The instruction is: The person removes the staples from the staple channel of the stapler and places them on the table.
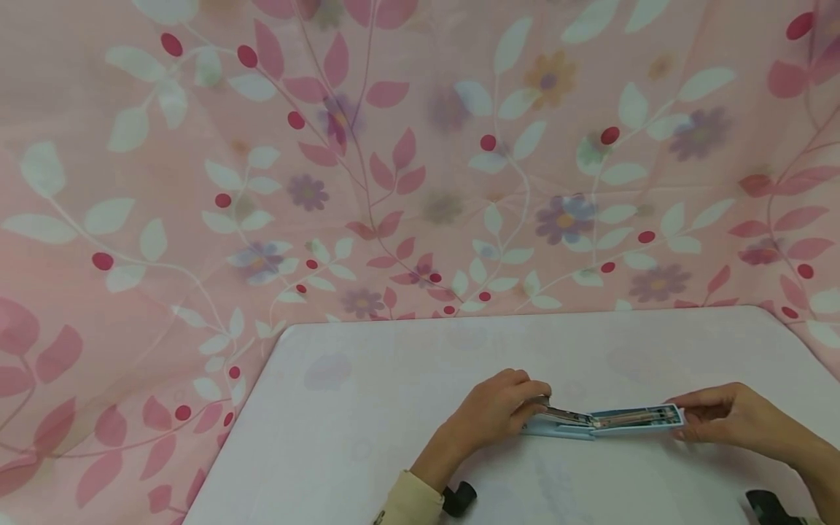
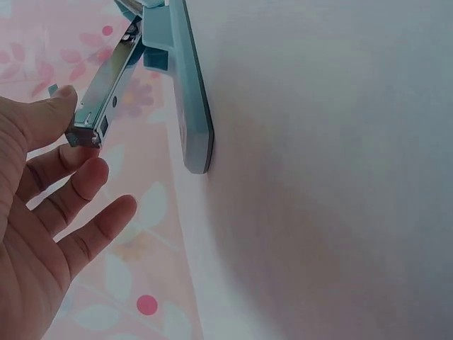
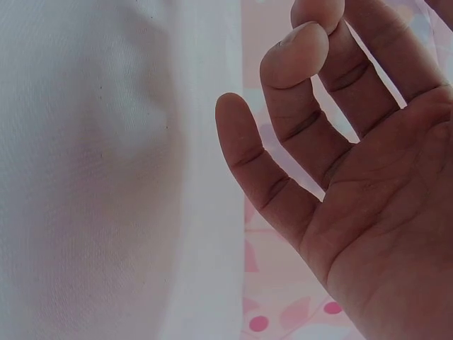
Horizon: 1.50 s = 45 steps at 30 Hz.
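Observation:
A light blue stapler point(image 1: 604, 429) lies opened out over the white table, its top cover point(image 1: 646, 418) swung far back to the right. My left hand point(image 1: 495, 408) is at the stapler's left end. In the left wrist view its thumb and index finger pinch the tip of the metal staple magazine point(image 2: 110, 88), which is raised at an angle from the blue base point(image 2: 190, 106); the other fingers spread loosely. My right hand point(image 1: 735, 415) holds the far right end of the cover between thumb and fingers. The right wrist view shows bent fingers point(image 3: 294, 106), with the stapler out of sight.
The white table point(image 1: 315, 452) extends around the stapler, with its back edge and rounded corners in sight. Behind it hangs a pink floral cloth point(image 1: 407, 182). Black wrist devices point(image 1: 459, 500) show at both wrists, and a beige sleeve point(image 1: 410, 502) covers the left forearm.

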Each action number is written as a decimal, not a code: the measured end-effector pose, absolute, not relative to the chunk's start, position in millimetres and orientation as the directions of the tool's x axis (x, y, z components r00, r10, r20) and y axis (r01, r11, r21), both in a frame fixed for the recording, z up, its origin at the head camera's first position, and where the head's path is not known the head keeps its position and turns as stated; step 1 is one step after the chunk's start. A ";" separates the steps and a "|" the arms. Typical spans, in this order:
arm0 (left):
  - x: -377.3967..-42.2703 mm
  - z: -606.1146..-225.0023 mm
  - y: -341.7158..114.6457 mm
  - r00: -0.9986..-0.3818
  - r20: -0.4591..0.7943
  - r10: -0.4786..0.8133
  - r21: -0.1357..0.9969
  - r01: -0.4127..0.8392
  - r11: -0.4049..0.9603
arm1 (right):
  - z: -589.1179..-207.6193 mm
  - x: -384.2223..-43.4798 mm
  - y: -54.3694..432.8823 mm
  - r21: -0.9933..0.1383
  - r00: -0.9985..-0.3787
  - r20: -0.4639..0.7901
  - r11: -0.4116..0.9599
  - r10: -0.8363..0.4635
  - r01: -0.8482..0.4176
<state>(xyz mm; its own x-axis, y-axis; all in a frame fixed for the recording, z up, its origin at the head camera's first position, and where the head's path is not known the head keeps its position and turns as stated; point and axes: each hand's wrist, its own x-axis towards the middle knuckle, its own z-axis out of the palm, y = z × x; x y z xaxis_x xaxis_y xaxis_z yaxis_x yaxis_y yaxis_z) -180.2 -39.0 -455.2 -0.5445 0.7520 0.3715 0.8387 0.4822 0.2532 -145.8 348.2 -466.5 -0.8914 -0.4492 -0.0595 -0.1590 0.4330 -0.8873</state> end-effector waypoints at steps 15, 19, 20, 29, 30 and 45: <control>-177.6 -443.3 -64.2 -0.628 0.314 0.712 0.355 0.773 0.526 | -463.9 -148.3 349.0 -0.894 -0.882 -0.089 0.428 -0.463 -0.135; -177.6 -444.4 -73.8 -0.646 0.295 0.704 0.358 0.758 0.545 | -464.7 -147.9 349.8 -0.894 -0.881 -0.068 0.421 -0.469 -0.155; -177.8 -445.6 -76.4 -0.650 0.291 0.702 0.359 0.754 0.550 | -464.9 -147.7 350.0 -0.892 -0.881 -0.061 0.422 -0.469 -0.163; -177.2 -449.8 -99.0 -0.691 0.245 0.680 0.376 0.714 0.590 | -466.0 -147.4 349.6 -0.892 -0.881 -0.058 0.420 -0.469 -0.165; -176.9 -449.3 -100.9 -0.696 0.238 0.677 0.377 0.709 0.596 | -466.1 -147.5 349.8 -0.894 -0.879 -0.057 0.417 -0.473 -0.167; -184.0 -461.5 -124.3 -0.700 0.216 0.681 0.306 0.711 0.633 | -465.0 -146.8 348.9 -0.866 -0.894 -0.061 0.468 -0.444 -0.174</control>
